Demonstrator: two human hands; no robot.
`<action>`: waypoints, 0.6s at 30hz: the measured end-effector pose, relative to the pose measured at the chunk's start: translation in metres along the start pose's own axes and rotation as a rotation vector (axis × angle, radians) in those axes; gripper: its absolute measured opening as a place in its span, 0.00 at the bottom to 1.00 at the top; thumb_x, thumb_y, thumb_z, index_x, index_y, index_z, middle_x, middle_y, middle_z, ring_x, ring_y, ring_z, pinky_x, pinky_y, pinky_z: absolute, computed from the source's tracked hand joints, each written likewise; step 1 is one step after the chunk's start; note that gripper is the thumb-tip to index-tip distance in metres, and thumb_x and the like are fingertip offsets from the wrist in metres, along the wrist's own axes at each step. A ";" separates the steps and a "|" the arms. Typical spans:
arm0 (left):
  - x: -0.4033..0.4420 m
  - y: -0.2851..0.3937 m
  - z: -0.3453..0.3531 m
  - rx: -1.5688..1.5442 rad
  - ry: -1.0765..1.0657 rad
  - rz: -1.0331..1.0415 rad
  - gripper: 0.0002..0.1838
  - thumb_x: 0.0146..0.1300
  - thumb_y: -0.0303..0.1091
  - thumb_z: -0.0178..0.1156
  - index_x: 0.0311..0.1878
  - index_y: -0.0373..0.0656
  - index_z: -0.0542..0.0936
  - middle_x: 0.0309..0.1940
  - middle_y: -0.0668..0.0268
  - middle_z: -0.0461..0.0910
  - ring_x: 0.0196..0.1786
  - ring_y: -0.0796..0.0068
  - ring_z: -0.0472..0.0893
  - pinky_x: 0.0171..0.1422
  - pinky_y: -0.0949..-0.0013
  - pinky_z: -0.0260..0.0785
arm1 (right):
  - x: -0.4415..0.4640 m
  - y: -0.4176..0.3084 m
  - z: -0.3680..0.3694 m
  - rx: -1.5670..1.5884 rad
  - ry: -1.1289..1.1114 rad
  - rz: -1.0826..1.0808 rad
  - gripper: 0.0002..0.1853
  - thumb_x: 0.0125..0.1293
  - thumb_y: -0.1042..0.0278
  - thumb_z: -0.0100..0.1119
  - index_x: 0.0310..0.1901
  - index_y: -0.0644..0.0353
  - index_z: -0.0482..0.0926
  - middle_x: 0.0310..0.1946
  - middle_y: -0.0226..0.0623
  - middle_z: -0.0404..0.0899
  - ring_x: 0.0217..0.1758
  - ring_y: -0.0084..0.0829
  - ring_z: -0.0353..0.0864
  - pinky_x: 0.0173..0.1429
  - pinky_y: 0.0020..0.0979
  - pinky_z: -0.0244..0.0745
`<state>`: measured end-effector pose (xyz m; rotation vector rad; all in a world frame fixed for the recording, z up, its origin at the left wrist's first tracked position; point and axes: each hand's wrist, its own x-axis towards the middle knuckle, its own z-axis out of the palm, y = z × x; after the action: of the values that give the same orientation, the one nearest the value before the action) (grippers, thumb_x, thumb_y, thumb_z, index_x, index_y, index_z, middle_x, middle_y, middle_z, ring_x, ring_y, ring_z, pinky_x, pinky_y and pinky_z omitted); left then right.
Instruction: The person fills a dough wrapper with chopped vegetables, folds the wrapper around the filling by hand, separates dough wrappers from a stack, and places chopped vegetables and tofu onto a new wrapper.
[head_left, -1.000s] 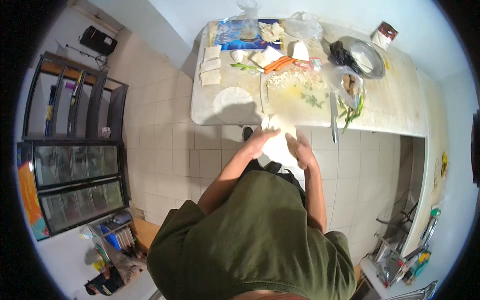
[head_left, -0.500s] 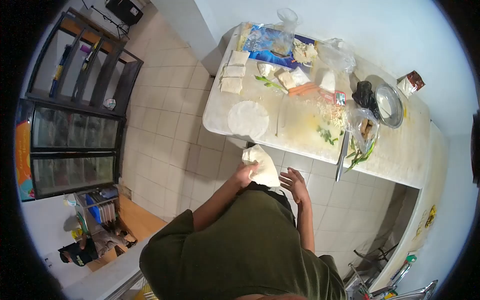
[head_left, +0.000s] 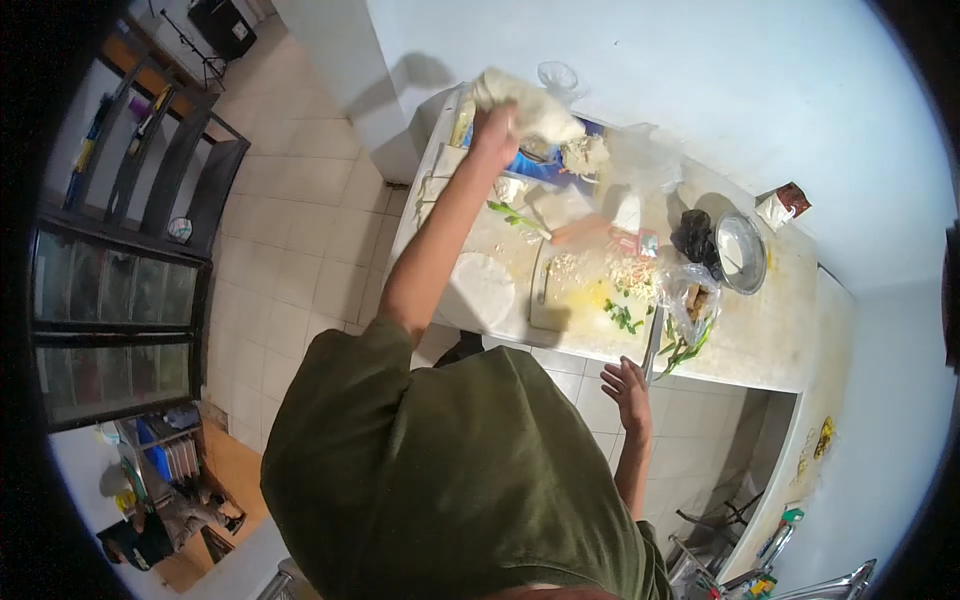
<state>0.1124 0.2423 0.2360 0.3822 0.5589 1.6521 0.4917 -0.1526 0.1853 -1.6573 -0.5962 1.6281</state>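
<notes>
My left hand [head_left: 497, 125] is stretched across the far left part of the table, closed on a cream, cloth-like folded sheet [head_left: 540, 112]. Motion blurs the sheet, and I cannot tell whether it is fabric or dough. It hangs above a blue printed plastic sheet [head_left: 555, 172]. Off the table's near edge, my right hand [head_left: 628, 388] holds nothing, fingers apart. Closest to it is a knife [head_left: 654, 335] lying at the side of a cutting board [head_left: 570, 318]. A thin white round sheet [head_left: 480, 290] lies flat near the front left edge, under my left forearm.
Chopped greens [head_left: 624, 318] and pale shreds [head_left: 630, 272] lie on the board. Behind are orange sticks [head_left: 580, 230] and a green stalk [head_left: 513, 215]. A metal bowl [head_left: 740, 252], black bag [head_left: 694, 235] and clear bag [head_left: 690, 295] stand right. Another person [head_left: 140, 540] is lower left.
My left hand has swung from in front of my body to the far left of the table, carrying the cream sheet. My right hand has moved slightly right, still open.
</notes>
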 end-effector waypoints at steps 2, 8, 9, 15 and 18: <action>0.028 0.023 0.031 0.050 0.029 -0.010 0.16 0.69 0.29 0.62 0.58 0.41 0.75 0.52 0.60 0.80 0.53 0.61 0.82 0.61 0.54 0.78 | 0.001 0.000 0.003 0.019 0.055 -0.006 0.36 0.77 0.47 0.54 0.75 0.64 0.59 0.64 0.56 0.74 0.65 0.48 0.77 0.66 0.47 0.74; 0.004 -0.040 -0.104 0.672 0.261 0.080 0.31 0.65 0.40 0.68 0.68 0.40 0.70 0.61 0.55 0.75 0.60 0.61 0.77 0.66 0.60 0.70 | 0.009 0.071 0.008 0.247 0.106 0.078 0.35 0.77 0.46 0.54 0.74 0.63 0.59 0.66 0.57 0.72 0.67 0.50 0.76 0.66 0.50 0.73; -0.036 -0.051 -0.135 0.893 0.248 0.075 0.29 0.67 0.39 0.67 0.67 0.38 0.70 0.60 0.55 0.75 0.62 0.62 0.76 0.67 0.61 0.70 | 0.008 0.078 0.015 0.262 0.131 0.136 0.36 0.77 0.46 0.53 0.74 0.63 0.59 0.66 0.57 0.71 0.67 0.50 0.75 0.67 0.50 0.73; -0.186 -0.056 -0.287 1.175 0.084 0.034 0.19 0.70 0.30 0.62 0.61 0.36 0.74 0.55 0.53 0.80 0.63 0.58 0.79 0.65 0.62 0.73 | -0.010 0.113 0.043 0.245 0.196 0.425 0.38 0.76 0.45 0.51 0.75 0.64 0.56 0.69 0.59 0.68 0.69 0.52 0.73 0.68 0.51 0.72; -0.158 -0.009 -0.254 1.475 -0.025 0.185 0.17 0.70 0.29 0.60 0.59 0.36 0.76 0.55 0.50 0.81 0.63 0.53 0.79 0.67 0.56 0.72 | -0.013 0.106 0.047 0.209 0.209 0.439 0.38 0.76 0.45 0.52 0.75 0.65 0.56 0.69 0.59 0.68 0.70 0.52 0.73 0.68 0.51 0.73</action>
<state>0.0062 0.0514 0.0312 1.5263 1.7121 1.1134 0.4271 -0.2209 0.1166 -1.8530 0.0502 1.7136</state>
